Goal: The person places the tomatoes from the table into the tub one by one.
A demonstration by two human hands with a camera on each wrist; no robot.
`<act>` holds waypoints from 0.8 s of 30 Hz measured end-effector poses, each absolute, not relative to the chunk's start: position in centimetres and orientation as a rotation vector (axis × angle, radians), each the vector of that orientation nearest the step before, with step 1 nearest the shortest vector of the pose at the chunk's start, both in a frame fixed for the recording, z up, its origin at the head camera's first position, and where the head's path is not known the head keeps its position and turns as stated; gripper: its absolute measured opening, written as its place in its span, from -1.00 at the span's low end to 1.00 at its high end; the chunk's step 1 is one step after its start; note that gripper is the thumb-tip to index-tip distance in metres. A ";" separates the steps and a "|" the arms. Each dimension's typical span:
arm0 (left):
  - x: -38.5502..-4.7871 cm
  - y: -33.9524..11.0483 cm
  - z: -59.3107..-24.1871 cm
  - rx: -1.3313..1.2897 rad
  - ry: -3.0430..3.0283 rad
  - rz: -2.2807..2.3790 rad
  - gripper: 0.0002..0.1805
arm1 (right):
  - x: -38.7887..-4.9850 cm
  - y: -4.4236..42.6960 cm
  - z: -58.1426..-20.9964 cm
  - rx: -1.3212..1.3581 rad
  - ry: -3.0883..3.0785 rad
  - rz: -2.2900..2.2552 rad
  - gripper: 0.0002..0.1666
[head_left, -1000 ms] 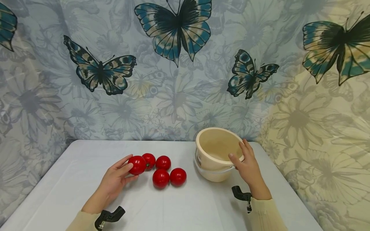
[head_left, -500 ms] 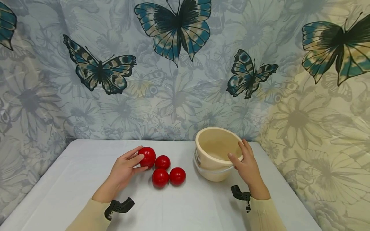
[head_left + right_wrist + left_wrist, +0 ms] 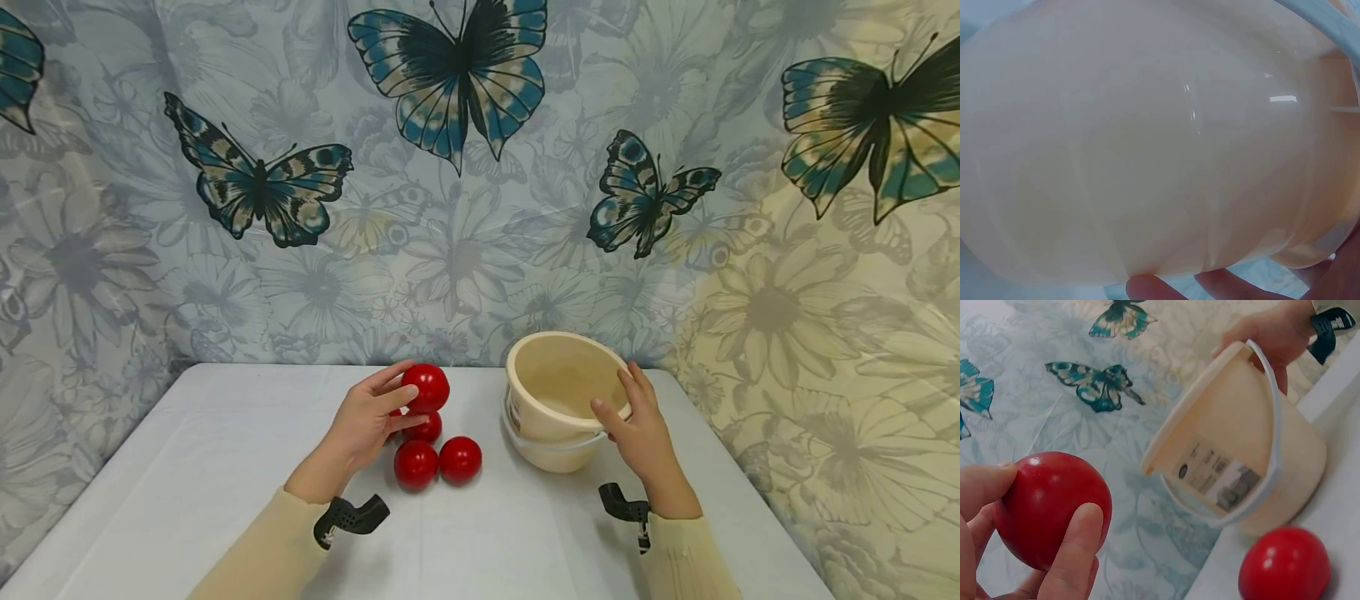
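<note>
My left hand (image 3: 367,421) holds a shiny red tomato (image 3: 426,387) between thumb and fingers, above the other tomatoes. In the left wrist view the fingers and thumb wrap this tomato (image 3: 1054,509). Beneath it lie a partly covered tomato (image 3: 426,428) and another mostly hidden behind the hand. Two more, a left front tomato (image 3: 416,465) and a right front tomato (image 3: 461,460), sit side by side. At the right, my right hand (image 3: 641,437) grips the rim of a cream plastic bucket (image 3: 558,454), thumb over the rim. The bucket leans, its mouth towards me.
A white-covered table (image 3: 495,542) carries everything. The bucket's pale handle (image 3: 1275,425) hangs down across its side, near a printed label (image 3: 1219,475). Behind the table hangs a cloth backdrop (image 3: 457,275) with butterflies and flowers.
My left hand has carried its tomato rightwards and up, passing over the back tomatoes. The right hand and bucket have stayed put.
</note>
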State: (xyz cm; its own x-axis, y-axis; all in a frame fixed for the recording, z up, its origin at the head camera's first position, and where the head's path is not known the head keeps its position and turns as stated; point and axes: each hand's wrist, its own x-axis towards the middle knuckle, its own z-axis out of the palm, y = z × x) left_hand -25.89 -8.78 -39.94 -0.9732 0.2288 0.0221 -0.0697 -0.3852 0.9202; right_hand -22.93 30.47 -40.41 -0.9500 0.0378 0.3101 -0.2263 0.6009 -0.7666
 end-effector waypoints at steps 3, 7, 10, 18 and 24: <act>-26.0 -7.4 -39.1 0.294 1.610 2.452 -0.41 | -23.0 30.6 -40.5 0.155 -2.540 1.277 -0.02; -26.2 -5.8 -38.4 0.385 1.634 2.417 -0.42 | -23.0 30.6 -40.6 0.152 -2.541 1.279 -0.01; -26.5 -4.5 -37.8 0.413 1.667 2.400 -0.43 | -22.9 30.5 -40.5 0.154 -2.535 1.288 -0.02; -27.0 -1.6 -36.3 0.435 1.686 2.394 -0.46 | -22.8 30.4 -40.3 0.155 -2.532 1.290 -0.02; -27.4 0.4 -36.0 0.459 1.651 2.382 -0.42 | -22.8 30.4 -40.4 0.150 -2.532 1.287 -0.02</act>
State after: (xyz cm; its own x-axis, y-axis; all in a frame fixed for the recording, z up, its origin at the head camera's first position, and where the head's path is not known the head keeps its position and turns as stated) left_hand -27.39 0.42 -35.96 -0.9301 0.3413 0.1357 0.0072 -0.3524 0.9358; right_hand -22.81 30.43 -40.36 -0.9505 0.0406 0.3081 -0.2249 0.5942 -0.7723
